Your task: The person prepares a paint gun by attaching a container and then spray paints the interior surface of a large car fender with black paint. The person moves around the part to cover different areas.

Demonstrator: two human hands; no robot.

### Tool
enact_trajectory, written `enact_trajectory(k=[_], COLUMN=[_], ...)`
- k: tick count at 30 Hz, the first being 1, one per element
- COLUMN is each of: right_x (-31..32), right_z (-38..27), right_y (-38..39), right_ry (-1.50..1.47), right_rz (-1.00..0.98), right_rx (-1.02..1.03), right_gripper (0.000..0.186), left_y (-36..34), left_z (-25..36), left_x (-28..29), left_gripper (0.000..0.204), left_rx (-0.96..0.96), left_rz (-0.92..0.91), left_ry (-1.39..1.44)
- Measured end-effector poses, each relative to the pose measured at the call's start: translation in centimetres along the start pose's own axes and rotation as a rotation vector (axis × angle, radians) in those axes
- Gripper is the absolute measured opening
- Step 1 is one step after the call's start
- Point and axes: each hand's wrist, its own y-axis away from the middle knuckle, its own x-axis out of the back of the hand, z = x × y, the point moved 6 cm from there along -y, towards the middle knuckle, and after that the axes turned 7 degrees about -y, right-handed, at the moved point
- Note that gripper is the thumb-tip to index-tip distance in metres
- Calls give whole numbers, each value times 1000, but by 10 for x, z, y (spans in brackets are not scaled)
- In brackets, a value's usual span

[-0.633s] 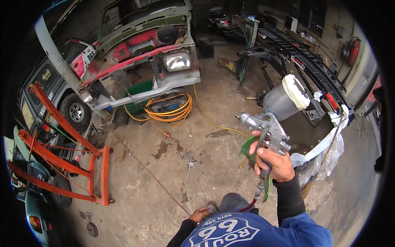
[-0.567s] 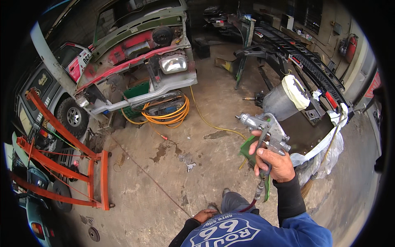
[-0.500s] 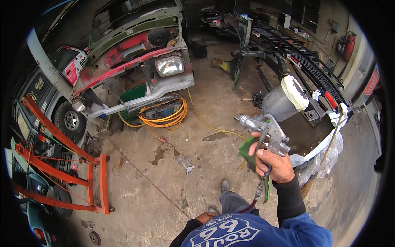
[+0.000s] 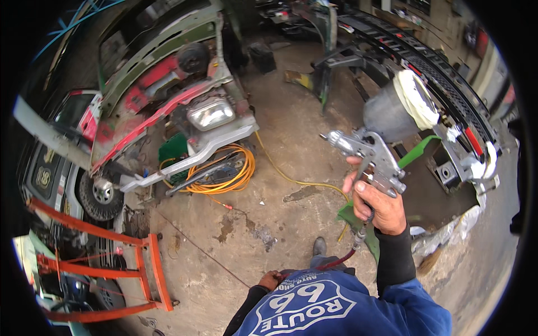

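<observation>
My right hand [image 4: 381, 210] is closed around the grip of a silver spray gun [image 4: 372, 159], its nozzle pointing left. On top of the gun sits a tilted grey metal cup [image 4: 386, 115] with pale cloth or tape [image 4: 416, 99] around its rim. From the gun's handle a dark red air hose [image 4: 343, 259] runs down toward my waist. Low at my front, my left hand [image 4: 272, 280] is curled closed beside my blue shirt; the shirt partly hides it, and what its fingers hold does not show clearly.
A stripped vehicle front [image 4: 168, 106] stands at the far left above a coiled orange hose [image 4: 241, 173]. An orange metal frame [image 4: 147, 269] is at left. Green panel pieces [image 4: 364, 229], a black grille-like bumper [image 4: 431, 70], plastic sheeting [image 4: 448, 232] and a broom [image 4: 430, 261] are at right.
The view has shifted and turned slightly. The spray gun and my right hand have moved a little right and up, with the cup still on top. My left hand stays low by my waist.
</observation>
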Motion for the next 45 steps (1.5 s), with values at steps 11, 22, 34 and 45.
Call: enact_trajectory(k=[11, 22, 34, 45], right_x=[72, 50, 99, 186], right_z=[11, 17, 30, 23], right_y=[33, 209, 279, 265], right_ry=[150, 234, 228, 288], right_rz=[624, 1432, 1432, 1110], right_rx=[224, 495, 464, 304], right_gripper=[63, 52, 57, 64], left_y=[-155, -175, -169, -108], left_z=[-22, 115, 162, 109], left_x=[61, 64, 96, 45], left_gripper=[9, 28, 22, 23], left_rx=[-114, -436, -407, -105], left_rz=[-667, -767, -383, -397], left_ry=[66, -706, -920, -242])
